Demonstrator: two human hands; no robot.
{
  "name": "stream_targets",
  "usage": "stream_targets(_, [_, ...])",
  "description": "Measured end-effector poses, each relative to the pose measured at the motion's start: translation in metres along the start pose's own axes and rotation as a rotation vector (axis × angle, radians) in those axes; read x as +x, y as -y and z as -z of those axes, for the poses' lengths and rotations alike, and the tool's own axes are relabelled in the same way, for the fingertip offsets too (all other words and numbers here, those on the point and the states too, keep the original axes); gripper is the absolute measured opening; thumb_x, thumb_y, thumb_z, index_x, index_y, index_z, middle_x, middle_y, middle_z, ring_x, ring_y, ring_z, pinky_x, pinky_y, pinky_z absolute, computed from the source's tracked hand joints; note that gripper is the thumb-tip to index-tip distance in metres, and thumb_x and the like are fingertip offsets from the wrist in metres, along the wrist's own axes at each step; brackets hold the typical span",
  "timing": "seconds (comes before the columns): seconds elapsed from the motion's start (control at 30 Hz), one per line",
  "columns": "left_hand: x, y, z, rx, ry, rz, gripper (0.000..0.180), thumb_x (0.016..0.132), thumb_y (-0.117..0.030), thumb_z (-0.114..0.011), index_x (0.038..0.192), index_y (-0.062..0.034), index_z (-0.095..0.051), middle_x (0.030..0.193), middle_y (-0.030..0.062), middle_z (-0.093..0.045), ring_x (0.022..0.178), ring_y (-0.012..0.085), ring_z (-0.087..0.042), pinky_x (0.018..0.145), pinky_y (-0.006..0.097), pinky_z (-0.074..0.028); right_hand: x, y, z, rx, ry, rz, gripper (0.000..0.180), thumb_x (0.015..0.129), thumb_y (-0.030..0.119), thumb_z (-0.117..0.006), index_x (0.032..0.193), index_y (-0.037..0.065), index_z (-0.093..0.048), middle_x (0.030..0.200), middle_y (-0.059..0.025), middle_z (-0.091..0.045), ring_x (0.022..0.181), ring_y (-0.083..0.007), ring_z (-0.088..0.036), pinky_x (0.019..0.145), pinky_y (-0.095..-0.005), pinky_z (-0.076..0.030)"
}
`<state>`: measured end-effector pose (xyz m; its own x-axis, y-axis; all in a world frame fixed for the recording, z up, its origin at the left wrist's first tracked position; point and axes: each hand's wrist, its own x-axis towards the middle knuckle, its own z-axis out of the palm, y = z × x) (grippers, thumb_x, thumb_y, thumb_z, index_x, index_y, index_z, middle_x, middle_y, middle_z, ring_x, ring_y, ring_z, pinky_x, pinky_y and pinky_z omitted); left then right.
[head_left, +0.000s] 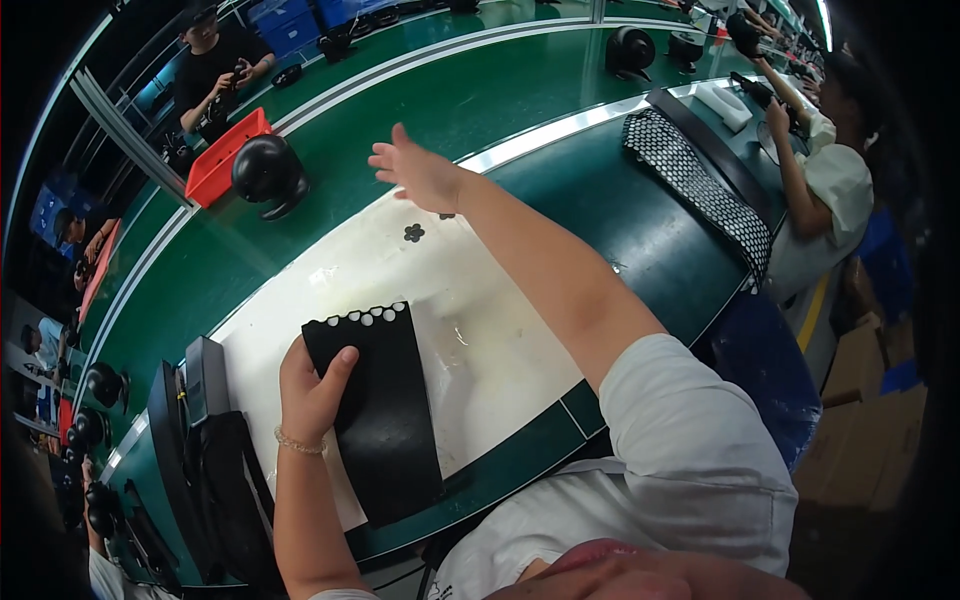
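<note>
Black sheet (pixel 388 420) is gripped by the left hand (pixel 310 392); right hand (pixel 425 178) is spread wide, apparently above the green table (pixel 430 100).

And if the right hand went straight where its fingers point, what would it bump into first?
Probably the round black thing by the red tray: the right hand points roughly that way. I can't tell how high the hand is, so it might pass over instead.
</note>
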<state>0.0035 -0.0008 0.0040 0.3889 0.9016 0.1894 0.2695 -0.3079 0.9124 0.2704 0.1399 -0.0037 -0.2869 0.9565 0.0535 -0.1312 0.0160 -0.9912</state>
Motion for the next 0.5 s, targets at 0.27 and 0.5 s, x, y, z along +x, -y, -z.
stream_targets(0.27, [0.002,0.0,0.001,0.035,-0.005,-0.01,0.033,0.079,-0.025,-0.064,0.094,0.0028,-0.055,0.085,0.0058,-0.059,0.078,0.0126,-0.053,0.072,0.025,-0.043,-0.022,0.022,0.007,0.459,0.382,-0.032,0.101,0.065,0.082,-0.011,0.138,0.012,-0.012,0.133,-0.0198,-0.034,0.103,-0.0314,-0.055,0.055,-0.0317,-0.054])
stream_targets(0.5, [0.0,0.003,0.002,0.031,-0.005,-0.008,0.034,0.079,-0.026,-0.064,0.094,0.0027,-0.055,0.086,0.0061,-0.059,0.079,0.013,-0.054,0.072,0.026,-0.043,-0.027,0.023,0.008,0.356,0.471,-0.192,0.095,0.069,0.077,-0.022,0.129,0.004,-0.033,0.096,-0.0216,-0.06,0.046,-0.0187,-0.061,0.031,-0.0205,-0.043])
